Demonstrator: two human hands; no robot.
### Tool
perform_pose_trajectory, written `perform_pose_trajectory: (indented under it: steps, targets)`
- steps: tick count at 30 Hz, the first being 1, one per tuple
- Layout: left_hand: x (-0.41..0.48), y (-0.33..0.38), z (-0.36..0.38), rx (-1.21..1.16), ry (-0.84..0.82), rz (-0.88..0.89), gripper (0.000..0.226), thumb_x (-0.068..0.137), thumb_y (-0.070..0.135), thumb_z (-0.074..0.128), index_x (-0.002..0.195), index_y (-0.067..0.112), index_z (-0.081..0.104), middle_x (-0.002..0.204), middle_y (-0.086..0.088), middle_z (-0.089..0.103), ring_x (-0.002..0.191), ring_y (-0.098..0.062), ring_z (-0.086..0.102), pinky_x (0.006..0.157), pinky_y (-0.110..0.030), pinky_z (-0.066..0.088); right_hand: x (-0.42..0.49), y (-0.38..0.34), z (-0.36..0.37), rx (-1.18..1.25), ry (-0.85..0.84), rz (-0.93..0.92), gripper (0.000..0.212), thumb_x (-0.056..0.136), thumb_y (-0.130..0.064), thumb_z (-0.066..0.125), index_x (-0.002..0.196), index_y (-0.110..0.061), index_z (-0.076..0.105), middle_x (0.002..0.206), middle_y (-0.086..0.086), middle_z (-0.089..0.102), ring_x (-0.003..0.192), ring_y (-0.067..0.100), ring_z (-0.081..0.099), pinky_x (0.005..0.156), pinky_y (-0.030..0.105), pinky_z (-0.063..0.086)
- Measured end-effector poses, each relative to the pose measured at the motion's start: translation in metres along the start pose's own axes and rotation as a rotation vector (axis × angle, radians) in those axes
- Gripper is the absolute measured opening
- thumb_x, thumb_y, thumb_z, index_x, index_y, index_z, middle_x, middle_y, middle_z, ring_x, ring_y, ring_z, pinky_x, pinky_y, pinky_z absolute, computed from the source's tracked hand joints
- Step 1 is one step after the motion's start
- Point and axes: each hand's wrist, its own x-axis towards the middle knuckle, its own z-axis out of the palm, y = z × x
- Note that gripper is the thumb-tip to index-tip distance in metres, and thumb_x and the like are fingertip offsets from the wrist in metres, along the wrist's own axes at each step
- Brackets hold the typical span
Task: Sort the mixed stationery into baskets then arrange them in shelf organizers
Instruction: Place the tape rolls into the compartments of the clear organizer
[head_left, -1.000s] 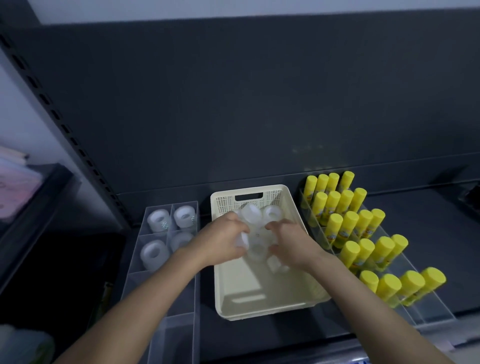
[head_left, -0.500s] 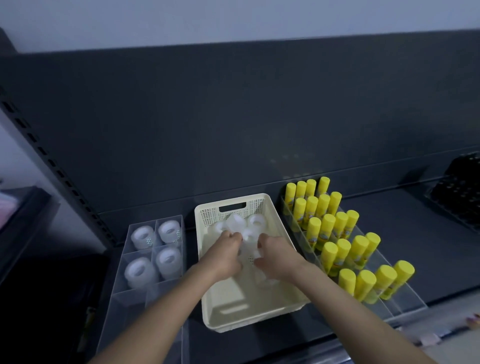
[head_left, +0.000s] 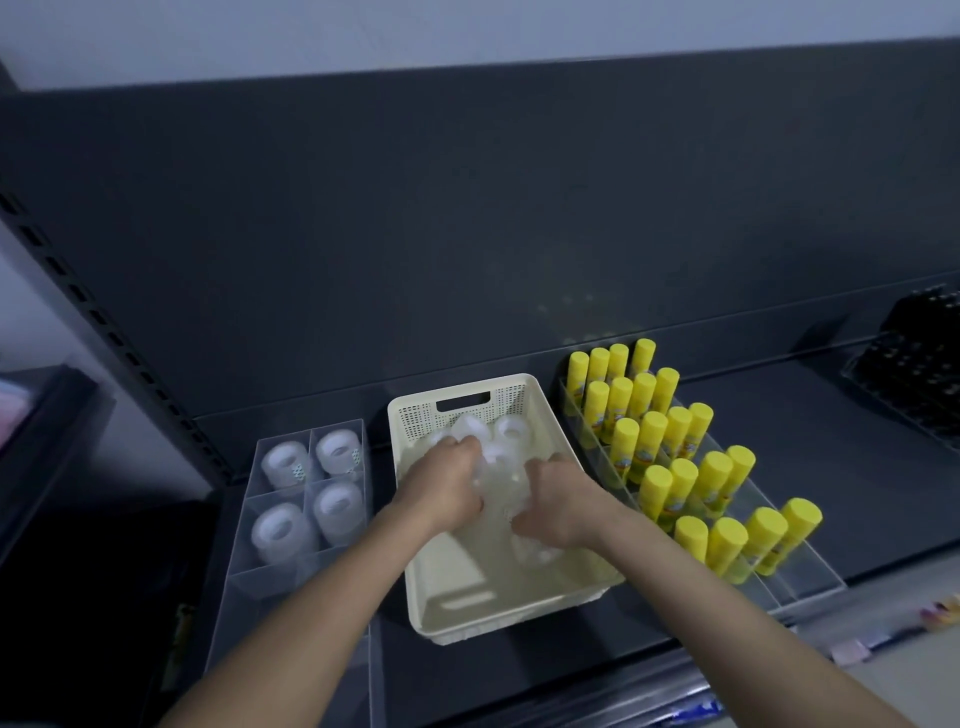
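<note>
Our left hand (head_left: 445, 488) and right hand (head_left: 560, 503) dig lower into the basket (head_left: 519, 626) now, both curled round a clump of tape rolls (head_left: 500, 465), likely bound for the organizer (head_left: 270, 592).

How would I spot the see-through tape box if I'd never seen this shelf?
On the dark grey metal shelf, find the cream perforated plastic basket. The clear plastic divided box stands left of it. It keeps white tape rolls in separate square cells; the right-hand clear rack holds yellow glue sticks.

Left hand (head_left: 441, 493) and right hand (head_left: 561, 506) dig lower than before, fingers curling round tape rolls (head_left: 497, 474) bunched between them.
</note>
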Motion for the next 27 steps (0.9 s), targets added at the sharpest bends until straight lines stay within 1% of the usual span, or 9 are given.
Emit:
perform_pose_trajectory:
  steps: [2,4,6,11,15,17,21,25,27]
  targets:
    - [-0.002,-0.002,-0.011,-0.056,0.075,0.003,0.031,0.078,0.024,0.063,0.106,0.017,0.051,0.106,-0.005,0.052,0.099,-0.027,0.055,0.073,-0.032,0.044,-0.001,-0.002,0.004,-0.099,-0.112,0.01,0.034,0.079,-0.036,0.06,0.102,-0.01,0.061,0.107,0.011,0.055,0.101,0.024,0.053,0.079,0.027,0.045]
    - [-0.006,-0.005,-0.021,-0.125,0.123,-0.004,0.041,0.076,0.024,0.066,0.114,0.018,0.052,0.107,-0.003,0.052,0.099,-0.025,0.055,0.077,-0.031,0.045,-0.001,-0.002,0.011,-0.081,-0.177,0.023,0.028,0.076,-0.036,0.063,0.09,-0.012,0.062,0.097,0.008,0.059,0.088,0.023,0.057,0.069,0.026,0.047]
    - [-0.012,-0.009,-0.03,-0.175,0.163,-0.01,0.045,0.074,0.022,0.068,0.117,0.02,0.054,0.103,0.001,0.051,0.096,-0.022,0.055,0.074,-0.029,0.043,0.0,-0.002,0.016,-0.063,-0.18,0.031,0.031,0.073,-0.036,0.066,0.093,-0.012,0.062,0.097,0.005,0.06,0.086,0.022,0.059,0.068,0.027,0.051]
    - [-0.028,-0.019,-0.041,-0.262,0.25,-0.061,0.041,0.072,0.021,0.069,0.111,0.016,0.056,0.101,0.0,0.055,0.093,-0.021,0.055,0.075,-0.033,0.046,0.006,-0.006,0.02,-0.008,-0.086,0.031,0.042,0.072,-0.034,0.071,0.108,-0.015,0.06,0.107,0.002,0.06,0.091,0.019,0.061,0.068,0.027,0.052]
    - [-0.039,-0.03,-0.048,-0.274,0.289,-0.1,0.042,0.072,0.02,0.067,0.112,0.019,0.056,0.097,0.003,0.053,0.091,-0.02,0.054,0.076,-0.032,0.046,0.015,-0.022,0.023,0.201,0.142,-0.07,0.019,0.068,-0.024,0.066,0.084,-0.019,0.057,0.093,-0.001,0.057,0.062,0.007,0.052,0.04,0.008,0.031]
    - [-0.044,-0.037,-0.049,-0.293,0.281,-0.113,0.043,0.072,0.019,0.067,0.114,0.019,0.056,0.1,0.002,0.055,0.093,-0.018,0.054,0.078,-0.031,0.045,0.019,-0.029,0.03,0.276,0.219,-0.126,0.015,0.068,-0.021,0.064,0.079,-0.021,0.054,0.094,-0.003,0.051,0.068,0.006,0.05,0.049,0.008,0.036]
    - [-0.052,-0.044,-0.053,-0.364,0.287,-0.091,0.052,0.071,0.025,0.074,0.12,0.024,0.055,0.109,0.004,0.058,0.096,-0.012,0.052,0.074,-0.02,0.037,0.023,-0.024,0.041,0.3,0.198,-0.197,0.032,0.069,-0.024,0.074,0.091,-0.021,0.051,0.099,-0.003,0.045,0.078,0.011,0.048,0.062,0.016,0.033]
    - [-0.052,-0.041,-0.058,-0.379,0.338,-0.063,0.053,0.07,0.029,0.077,0.119,0.026,0.055,0.105,0.008,0.055,0.092,-0.009,0.05,0.067,-0.016,0.029,0.029,-0.016,0.038,0.144,0.032,-0.154,0.065,0.07,-0.025,0.071,0.129,-0.02,0.044,0.117,0.001,0.043,0.1,0.016,0.054,0.077,0.019,0.038]
    - [-0.053,-0.04,-0.059,-0.338,0.316,-0.039,0.057,0.071,0.027,0.076,0.124,0.026,0.054,0.112,0.005,0.056,0.095,-0.01,0.052,0.068,-0.015,0.029,0.031,-0.017,0.04,-0.001,-0.035,-0.189,0.059,0.074,-0.024,0.065,0.129,-0.019,0.046,0.12,0.004,0.044,0.096,0.017,0.053,0.075,0.018,0.036]
